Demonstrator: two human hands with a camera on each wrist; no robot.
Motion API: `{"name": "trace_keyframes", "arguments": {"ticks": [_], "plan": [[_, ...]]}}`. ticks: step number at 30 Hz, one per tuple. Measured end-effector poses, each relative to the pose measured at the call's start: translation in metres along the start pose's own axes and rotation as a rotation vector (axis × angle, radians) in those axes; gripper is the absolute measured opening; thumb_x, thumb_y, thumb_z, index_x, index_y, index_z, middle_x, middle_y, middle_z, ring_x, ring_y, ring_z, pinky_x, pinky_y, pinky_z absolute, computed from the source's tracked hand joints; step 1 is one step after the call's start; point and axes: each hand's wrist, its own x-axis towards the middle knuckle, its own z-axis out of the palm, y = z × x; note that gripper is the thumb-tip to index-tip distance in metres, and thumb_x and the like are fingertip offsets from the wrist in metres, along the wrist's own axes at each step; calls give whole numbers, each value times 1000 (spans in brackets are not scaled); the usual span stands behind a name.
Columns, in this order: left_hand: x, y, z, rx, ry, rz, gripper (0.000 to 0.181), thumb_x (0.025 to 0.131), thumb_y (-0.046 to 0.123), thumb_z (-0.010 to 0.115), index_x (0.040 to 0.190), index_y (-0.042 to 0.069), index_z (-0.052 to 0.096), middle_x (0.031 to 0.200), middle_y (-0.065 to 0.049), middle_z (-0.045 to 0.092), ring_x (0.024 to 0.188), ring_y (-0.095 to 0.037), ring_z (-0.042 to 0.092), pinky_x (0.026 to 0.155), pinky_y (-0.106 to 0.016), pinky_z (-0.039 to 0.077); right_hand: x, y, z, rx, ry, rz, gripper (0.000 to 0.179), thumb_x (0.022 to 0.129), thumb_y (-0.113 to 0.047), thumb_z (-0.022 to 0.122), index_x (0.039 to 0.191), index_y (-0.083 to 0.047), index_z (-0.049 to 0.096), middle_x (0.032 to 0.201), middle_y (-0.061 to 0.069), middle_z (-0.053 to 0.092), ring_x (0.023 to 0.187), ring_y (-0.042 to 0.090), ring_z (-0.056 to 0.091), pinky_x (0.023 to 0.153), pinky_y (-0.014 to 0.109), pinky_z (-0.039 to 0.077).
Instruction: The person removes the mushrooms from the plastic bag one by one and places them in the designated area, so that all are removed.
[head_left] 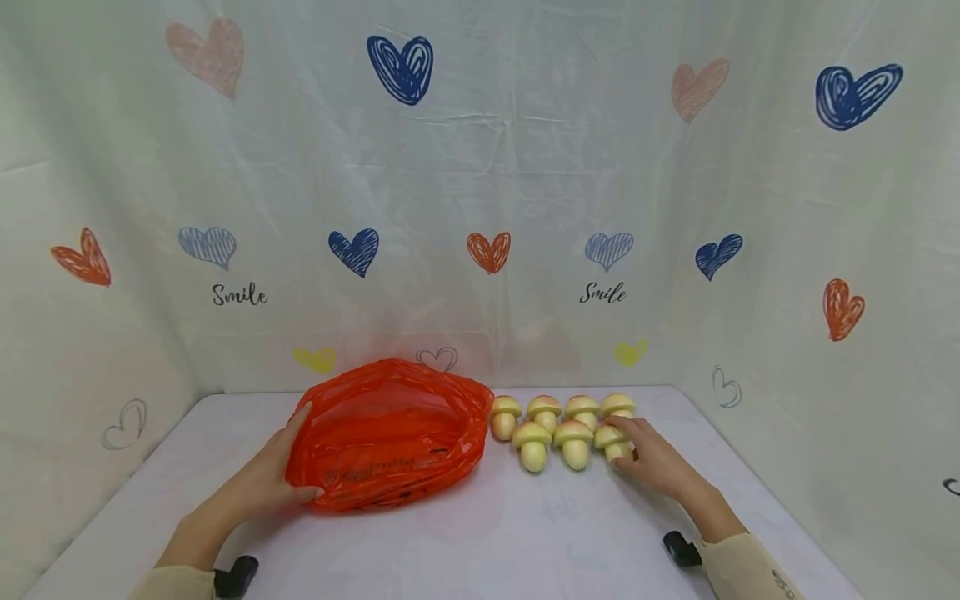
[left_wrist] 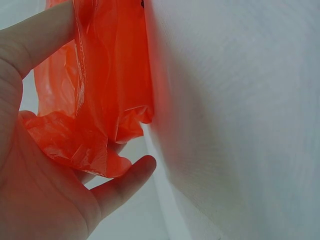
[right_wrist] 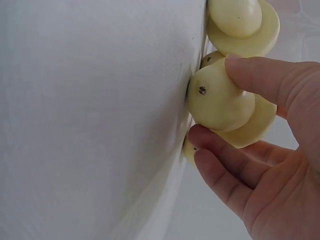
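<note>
A red plastic bag [head_left: 390, 433] lies on the table with its wide mouth facing me. My left hand [head_left: 270, 479] holds its left side, thumb low at the front and fingers higher up. Up close, the thin film [left_wrist: 107, 65] runs between thumb and fingers, hiding parts of them, while one finger [left_wrist: 132, 180] sticks out past it. To the right, my right hand [head_left: 660, 458] pinches a pale yellow toy mushroom [right_wrist: 220, 100] by its stem, thumb on one side and fingertips on the other. This mushroom is at the right end of the front row.
More pale mushrooms with pinkish caps stand in two rows beside the bag, including one at the front [head_left: 575, 446] and one at the back [head_left: 506, 419]. A white cloth curtain [head_left: 510, 183] with printed hearts surrounds the white table [head_left: 510, 542].
</note>
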Motion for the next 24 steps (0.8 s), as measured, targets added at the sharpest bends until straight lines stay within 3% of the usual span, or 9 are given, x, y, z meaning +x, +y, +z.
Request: {"name": "trace_keyframes", "arguments": {"ticks": [24], "plan": [[-1,0,1,1,-5,0,124,66,37,86,154,13,1,140,-28,31,124,-48,37,90,-64,43,-2,3,-3,-15,-5,8,69,84,-19,74,143,-7,39,130,22,45,80,13,52,68,29,47]]}}
